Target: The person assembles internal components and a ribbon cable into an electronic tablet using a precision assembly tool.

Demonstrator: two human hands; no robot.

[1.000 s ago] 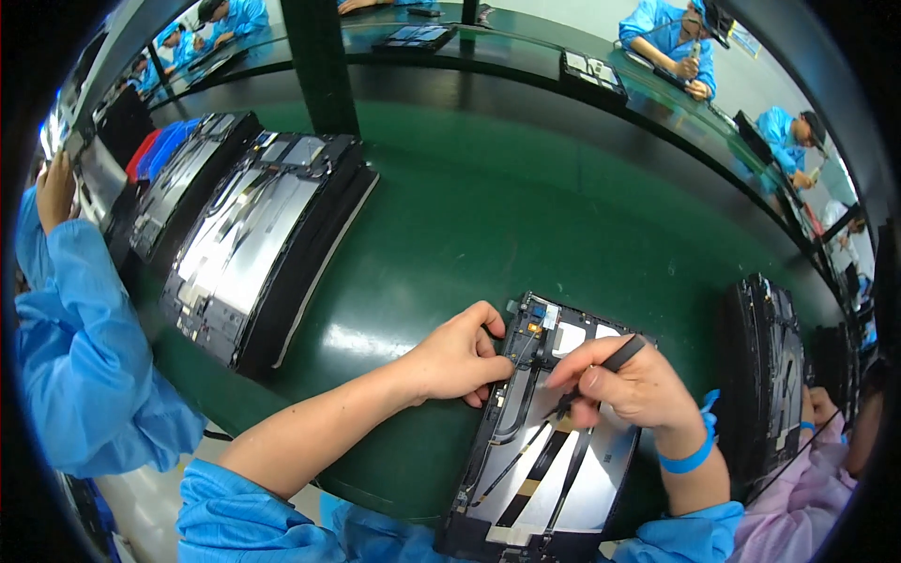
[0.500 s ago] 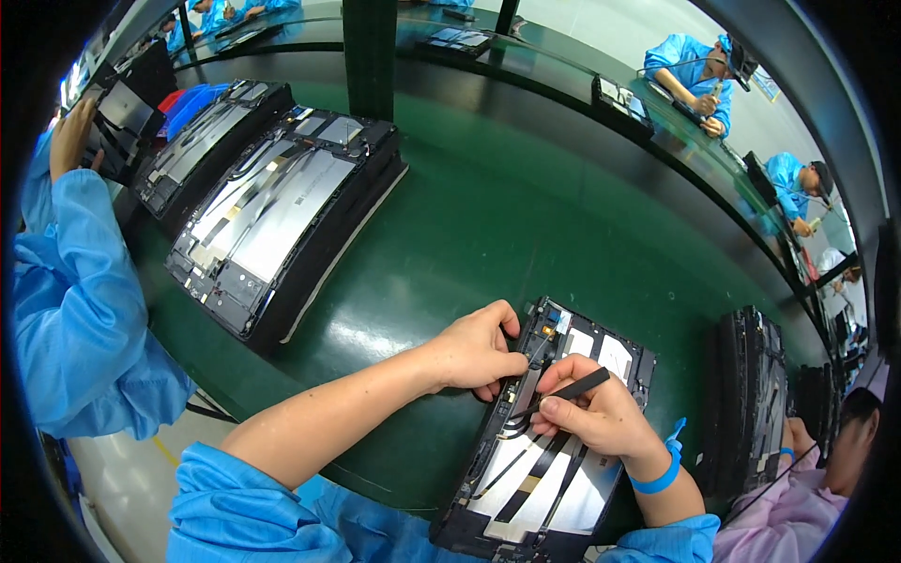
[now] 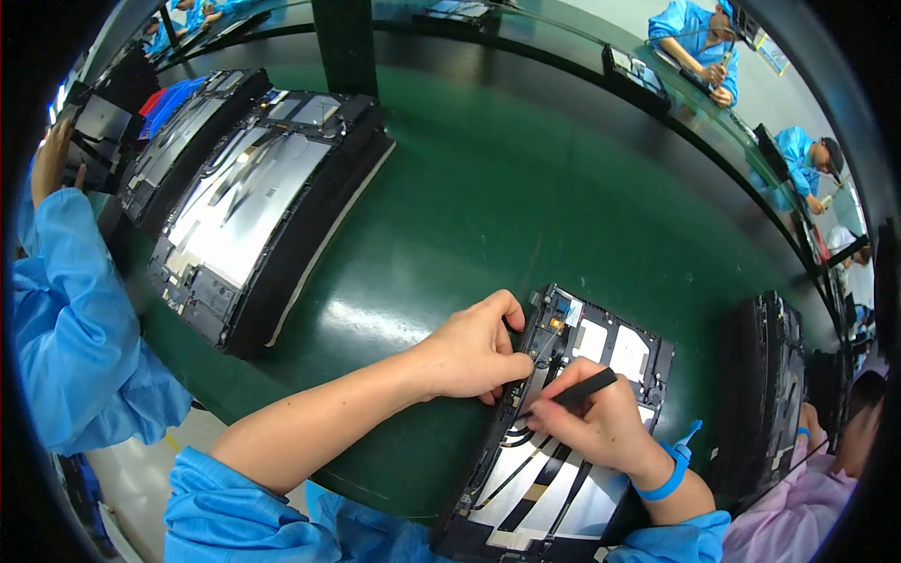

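Observation:
An opened tablet (image 3: 601, 497) lies at a slant before me, its silver inside, black flat cables and thin wires exposed. At its upper left edge my left hand (image 3: 474, 352) grips the frame, thumb over the rim and fingers bent against the side. A black pen-shaped tool (image 3: 587, 387) is pinched in my right hand (image 3: 605, 427), which bears a blue wrist strap. The tool's tip points to the wires along the tablet's left edge. My fingers partly cover it, so whether it touches a wire I cannot tell.
On the green table (image 3: 450, 225), stacks of opened tablets (image 3: 249, 216) stand at the left, with another stack (image 3: 760, 385) at the right. Beside me are a co-worker's blue sleeve (image 3: 80, 310) and a person in pink (image 3: 788, 516). A dark rail (image 3: 563, 75) curves across the back.
The whole view has shifted slightly, moving the left stacks leftward. My right fingers have slid a little toward the tablet's left edge with the tool. My left hand keeps its grip.

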